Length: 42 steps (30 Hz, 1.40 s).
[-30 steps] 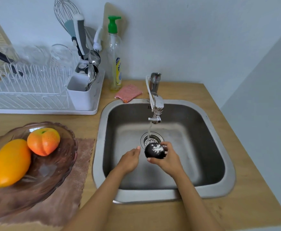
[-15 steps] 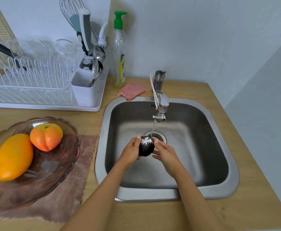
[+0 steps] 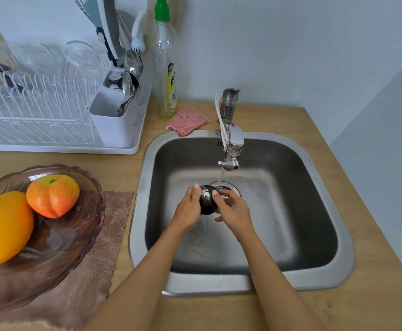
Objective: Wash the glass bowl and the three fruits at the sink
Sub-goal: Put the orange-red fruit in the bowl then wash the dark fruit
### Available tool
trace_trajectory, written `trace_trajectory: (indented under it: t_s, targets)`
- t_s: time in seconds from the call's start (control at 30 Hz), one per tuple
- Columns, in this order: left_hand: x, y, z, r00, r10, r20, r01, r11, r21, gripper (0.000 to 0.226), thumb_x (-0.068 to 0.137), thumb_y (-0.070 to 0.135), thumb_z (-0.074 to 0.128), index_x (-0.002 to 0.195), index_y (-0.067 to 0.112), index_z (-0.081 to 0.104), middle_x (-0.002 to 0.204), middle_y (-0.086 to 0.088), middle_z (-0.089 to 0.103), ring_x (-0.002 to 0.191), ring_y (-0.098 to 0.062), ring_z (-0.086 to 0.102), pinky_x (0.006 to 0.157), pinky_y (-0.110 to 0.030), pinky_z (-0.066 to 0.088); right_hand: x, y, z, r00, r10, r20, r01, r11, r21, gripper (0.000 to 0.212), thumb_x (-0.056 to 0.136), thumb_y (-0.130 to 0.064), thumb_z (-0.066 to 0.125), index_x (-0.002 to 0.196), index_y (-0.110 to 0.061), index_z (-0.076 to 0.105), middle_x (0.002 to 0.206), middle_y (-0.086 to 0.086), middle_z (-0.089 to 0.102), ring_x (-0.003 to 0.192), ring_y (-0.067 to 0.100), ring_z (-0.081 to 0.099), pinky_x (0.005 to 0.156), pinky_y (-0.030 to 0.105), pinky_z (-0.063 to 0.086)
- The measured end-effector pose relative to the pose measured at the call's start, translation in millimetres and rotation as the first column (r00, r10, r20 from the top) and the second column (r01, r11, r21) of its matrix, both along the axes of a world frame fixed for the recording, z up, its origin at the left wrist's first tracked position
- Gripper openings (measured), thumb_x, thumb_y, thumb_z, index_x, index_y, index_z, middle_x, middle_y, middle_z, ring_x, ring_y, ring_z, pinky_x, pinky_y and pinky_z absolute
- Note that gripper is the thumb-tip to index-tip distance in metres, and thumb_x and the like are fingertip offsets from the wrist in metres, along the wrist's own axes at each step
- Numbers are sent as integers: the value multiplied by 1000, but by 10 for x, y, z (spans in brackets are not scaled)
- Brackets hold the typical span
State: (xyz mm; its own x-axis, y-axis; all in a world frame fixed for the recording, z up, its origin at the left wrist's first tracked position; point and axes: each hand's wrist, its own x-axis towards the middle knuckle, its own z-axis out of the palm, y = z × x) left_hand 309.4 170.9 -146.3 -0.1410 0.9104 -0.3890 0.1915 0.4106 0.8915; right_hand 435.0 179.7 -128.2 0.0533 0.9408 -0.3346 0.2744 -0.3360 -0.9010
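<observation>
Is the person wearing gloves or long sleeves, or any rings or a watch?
No gloves. Both the left hand and the right hand are bare, and both forearms are bare all the way to the bottom of the picture, so no sleeve shows. No watch, bracelet or ring can be seen. The fingernails look short and plain, with no bright polish.

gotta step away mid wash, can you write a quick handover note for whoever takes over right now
Left hand and right hand both hold the dark fruit under the running faucet, over the sink drain.
Mango and peach sit in the glass bowl on the cloth, left of the sink.
Done: dark fruit wash under way, white residue on it.
Left: finish it, then mango, peach and bowl, apparently unwashed.
</observation>
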Motion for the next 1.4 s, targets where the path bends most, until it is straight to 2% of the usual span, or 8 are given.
trace_trajectory:
  t_s: [0.27,0.47,0.63,0.97,1.07,1.13,1.23,1.4]
  targets:
    - [66,-6,5,987,-161,-29,159,986,-53,44,93,58,34,125,28,40,125,-5,57,111,-23,56,99,-42,47,37,51,3,995,-77,70,78,997,-14,23,97,-36,48,96,-19,64,90,-1,63,67,10,64,64,39,61]
    - [41,33,27,999,-41,-21,39,997,-68,44,95,53,19,114,25,48,110,-9,60,101,-23,58,96,-47,49,30,10,-27,999,-44,22,44,999,1,22,98,-35,48,95,-19,63,92,5,67,66,14,69,69,40,61]
    - [69,-20,56,986,-152,-75,149,988,-41,43,95,54,39,123,22,44,116,-6,59,104,-22,57,86,-32,47,65,-5,-38,998,-67,-1,67,998,-3,23,97,-35,49,89,-19,63,89,5,68,66,15,68,71,42,61]
    - [67,-22,47,980,-156,-122,150,987,-59,52,93,61,36,124,20,44,116,-7,59,104,-24,58,91,-37,49,75,-16,-46,998,-67,13,67,998,-19,24,97,-37,47,86,-20,62,91,5,67,63,17,69,73,44,60]
    - [56,6,24,987,-110,-121,104,993,-56,57,97,59,19,127,20,47,118,-12,58,105,-26,58,95,-42,50,71,-12,-48,997,-69,25,69,998,-6,24,97,-35,47,82,-23,61,87,4,66,58,20,69,73,44,60]
    - [50,20,33,994,-74,-80,69,995,-66,59,98,56,13,127,19,50,114,-13,58,95,-24,60,79,-32,54,88,-12,-60,997,-73,17,73,997,1,23,98,-29,47,80,-24,60,85,5,66,57,19,68,73,45,60]
    - [45,33,61,998,-54,-28,52,995,-88,60,100,54,11,130,18,49,103,-11,57,75,-16,58,56,-20,43,93,-20,-69,997,-70,-44,70,998,-7,23,100,-30,45,95,-22,66,96,10,68,63,16,68,74,41,61]
    - [46,40,41,995,-71,63,78,989,-123,61,101,52,8,129,15,48,105,-11,59,77,-12,56,65,-21,44,47,-59,-15,1000,6,9,-6,1000,-8,37,95,-47,48,116,-23,66,101,0,68,62,9,69,77,37,60]
